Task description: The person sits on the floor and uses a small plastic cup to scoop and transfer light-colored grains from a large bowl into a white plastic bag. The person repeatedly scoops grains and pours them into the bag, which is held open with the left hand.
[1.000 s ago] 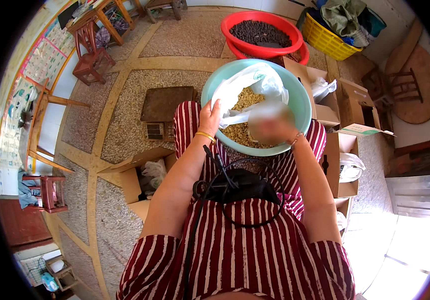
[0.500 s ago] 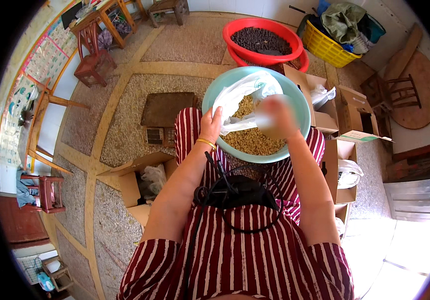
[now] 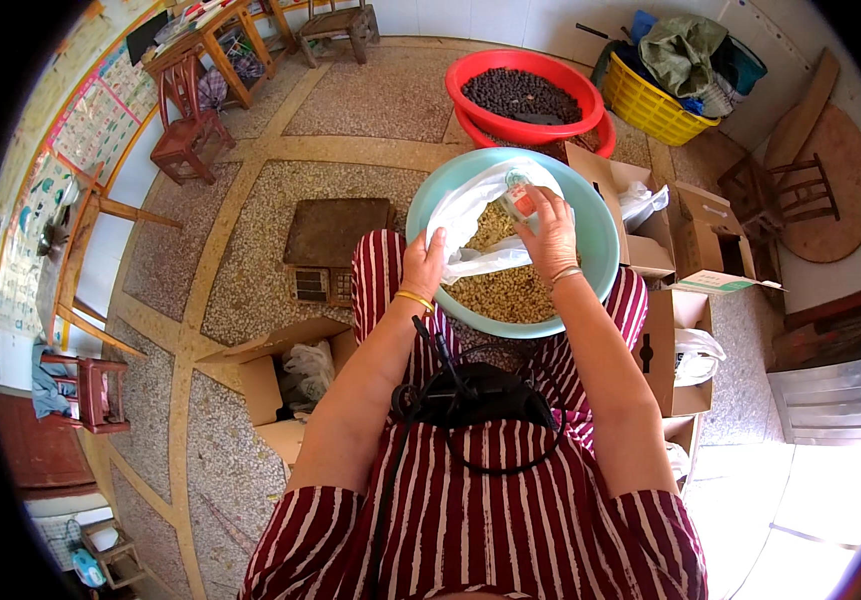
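Pinching a white bag (image 3: 464, 218), left hand (image 3: 424, 263) nearly closed, right hand (image 3: 552, 240) half-curled against a clear red-marked item (image 3: 521, 200)

Basin (image 3: 595, 238) is lt aqua, bag (image 3: 464, 215) wht, clothes (image 3: 480, 500) maroon w/ wht stripes.

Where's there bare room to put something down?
Floor beyond the low dark platform, left of the red tubs; another patch between the left open carton and the cloth-draped chair. Crowded: right of the teal basin, where cartons cluster. The basin is busy too: left hand, right hand, white bag, grains.
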A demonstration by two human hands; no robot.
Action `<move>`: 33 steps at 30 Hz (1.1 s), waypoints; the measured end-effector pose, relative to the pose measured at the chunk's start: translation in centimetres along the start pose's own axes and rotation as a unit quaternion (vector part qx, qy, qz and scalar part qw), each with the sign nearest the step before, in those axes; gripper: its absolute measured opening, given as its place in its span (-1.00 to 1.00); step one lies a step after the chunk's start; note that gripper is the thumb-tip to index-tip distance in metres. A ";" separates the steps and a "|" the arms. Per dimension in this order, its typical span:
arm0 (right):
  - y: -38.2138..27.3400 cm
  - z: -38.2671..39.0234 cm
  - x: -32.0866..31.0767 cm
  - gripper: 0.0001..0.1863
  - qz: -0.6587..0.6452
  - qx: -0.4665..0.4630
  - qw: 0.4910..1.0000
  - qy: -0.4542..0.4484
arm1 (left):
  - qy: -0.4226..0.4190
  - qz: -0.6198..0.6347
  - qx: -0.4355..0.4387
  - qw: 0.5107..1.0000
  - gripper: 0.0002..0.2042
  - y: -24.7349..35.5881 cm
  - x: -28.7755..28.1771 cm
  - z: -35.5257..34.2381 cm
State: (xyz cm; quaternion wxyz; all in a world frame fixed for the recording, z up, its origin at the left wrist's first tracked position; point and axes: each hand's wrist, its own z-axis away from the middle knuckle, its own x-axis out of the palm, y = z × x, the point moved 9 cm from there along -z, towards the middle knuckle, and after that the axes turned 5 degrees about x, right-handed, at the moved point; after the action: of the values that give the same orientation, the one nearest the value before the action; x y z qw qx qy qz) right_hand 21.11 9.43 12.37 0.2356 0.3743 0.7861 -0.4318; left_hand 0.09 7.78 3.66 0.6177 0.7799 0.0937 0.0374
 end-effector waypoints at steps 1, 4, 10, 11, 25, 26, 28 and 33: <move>0.5 0.3 -0.4 -0.37 -0.032 0.032 0.999 0.005 | 0.003 0.012 0.003 1.000 -0.65 0.0 0.1 0.0; 2.0 1.7 -0.7 -0.45 -0.118 0.099 0.988 -0.010 | -0.002 -0.028 0.018 0.999 -0.64 0.3 0.0 0.0; 3.1 6.9 2.2 -0.54 -0.168 0.139 0.956 -0.195 | -0.008 -0.039 0.008 0.999 -0.65 0.7 0.2 -0.1; 2.5 7.6 2.7 -0.55 -0.189 0.117 0.948 -0.226 | -0.012 -0.051 0.002 0.999 -0.65 0.3 0.0 -0.1; 5.4 9.7 13.3 -0.76 0.216 -0.064 0.906 -0.360 | -0.008 -0.036 -0.006 0.999 -0.64 -0.2 0.2 0.0; 4.6 9.8 13.2 -0.75 0.196 -0.063 0.910 -0.360 | -0.006 -0.037 -0.005 0.999 -0.64 -0.3 0.0 0.0; 4.1 9.8 12.9 -0.73 0.134 -0.049 0.921 -0.363 | 0.000 -0.038 0.004 0.999 -0.65 -0.1 -0.1 0.0; 5.9 9.7 11.1 -0.62 -0.131 0.091 0.920 -0.357 | 0.002 -0.025 0.011 1.000 -0.64 -0.1 -0.1 0.0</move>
State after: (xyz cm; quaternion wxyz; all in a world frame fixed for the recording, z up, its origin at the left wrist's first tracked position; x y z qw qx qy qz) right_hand 19.51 7.42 -3.28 0.4072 0.1085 0.6489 -0.6335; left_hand 0.02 7.83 3.52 0.6097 0.7840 0.1148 0.0225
